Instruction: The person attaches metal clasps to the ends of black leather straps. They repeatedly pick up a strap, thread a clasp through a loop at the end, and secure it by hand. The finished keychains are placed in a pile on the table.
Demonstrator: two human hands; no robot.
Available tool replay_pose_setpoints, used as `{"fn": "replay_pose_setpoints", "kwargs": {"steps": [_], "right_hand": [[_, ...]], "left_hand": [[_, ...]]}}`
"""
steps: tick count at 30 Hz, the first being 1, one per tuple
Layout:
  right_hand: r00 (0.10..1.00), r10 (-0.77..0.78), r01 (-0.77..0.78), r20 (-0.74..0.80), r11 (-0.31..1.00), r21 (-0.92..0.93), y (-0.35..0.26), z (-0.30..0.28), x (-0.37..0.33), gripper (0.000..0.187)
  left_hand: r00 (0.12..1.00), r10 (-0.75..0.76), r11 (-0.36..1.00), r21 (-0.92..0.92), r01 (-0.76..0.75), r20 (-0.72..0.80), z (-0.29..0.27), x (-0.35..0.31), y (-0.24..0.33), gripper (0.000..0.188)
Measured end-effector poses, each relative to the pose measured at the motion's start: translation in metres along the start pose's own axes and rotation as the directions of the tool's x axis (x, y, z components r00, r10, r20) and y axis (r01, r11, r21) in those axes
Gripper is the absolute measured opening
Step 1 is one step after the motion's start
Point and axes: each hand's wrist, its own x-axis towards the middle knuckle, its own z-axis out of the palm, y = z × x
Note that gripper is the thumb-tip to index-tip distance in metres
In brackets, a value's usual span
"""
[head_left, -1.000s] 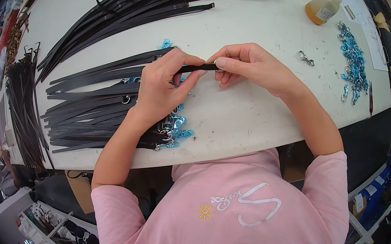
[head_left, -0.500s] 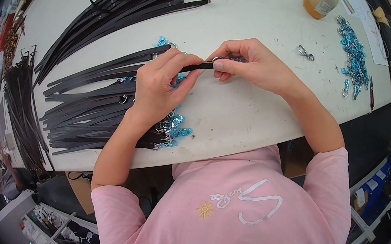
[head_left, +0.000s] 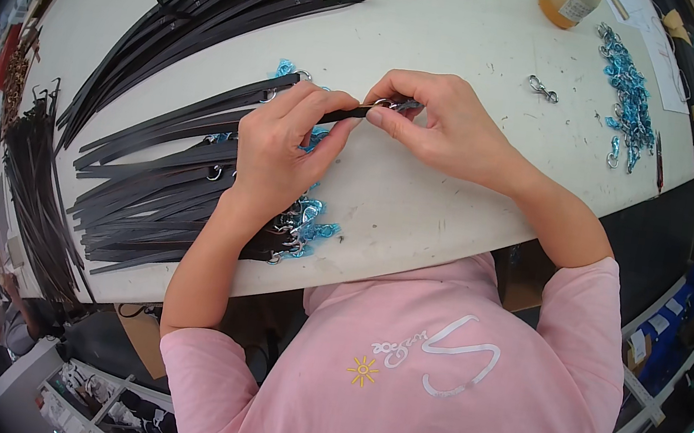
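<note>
A narrow black strap [head_left: 344, 115] stretches between my two hands above the table. My left hand [head_left: 281, 136] pinches it with thumb and fingertips, a short way back from its end. At that end my right hand [head_left: 438, 122] is closed, its thumb against the strap tip. A silvery metal snap hook [head_left: 408, 104], its ring at the strap end, lies under my right fingers, which partly hide it. Below and left of my left hand lie several finished-looking black straps [head_left: 150, 182], with metal hooks in blue plastic wrap [head_left: 308, 218] at their right ends.
A long bundle of black straps [head_left: 208, 10] curves across the far left. A loose snap hook [head_left: 543, 89], a pile of blue-wrapped hooks [head_left: 628, 91], a bottle of amber liquid [head_left: 569, 5] and a thin dark red tool [head_left: 659, 166] are on the right. More straps [head_left: 39, 193] hang at the left edge.
Both hands have shifted slightly left. My right fingers have changed their grip at the strap end, and more of the metal hook now shows. The things on the table stay put.
</note>
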Motion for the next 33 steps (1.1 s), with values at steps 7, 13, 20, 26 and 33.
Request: {"fn": "replay_pose_setpoints", "kwargs": {"steps": [7,13,20,26,33], "right_hand": [[1.0,0.03,-0.03,0.006,0.998,0.063,0.003,0.003,0.001,0.014],[0.952,0.214,-0.274,0.217,0.913,0.303,0.012,-0.003,0.008,0.016],[0.919,0.237,-0.356,0.314,0.843,0.404,0.022,-0.003,0.014,0.018],[0.917,0.27,-0.361,0.293,0.875,0.322,0.018,-0.003,0.014,0.018],[0.914,0.268,-0.365,0.305,0.872,0.325,0.024,-0.001,0.017,0.018]], "left_hand": [[0.997,-0.059,0.998,0.011,0.059,0.047,-0.002,0.001,0.003,0.019],[0.93,-0.248,0.94,-0.163,0.298,0.273,-0.009,0.003,-0.007,0.019],[0.826,-0.359,0.784,-0.339,0.519,0.434,-0.006,0.005,-0.016,0.022],[0.809,-0.375,0.754,-0.358,0.55,0.453,-0.005,0.005,-0.017,0.023],[0.794,-0.395,0.73,-0.366,0.577,0.462,-0.004,0.005,-0.018,0.024]]}}
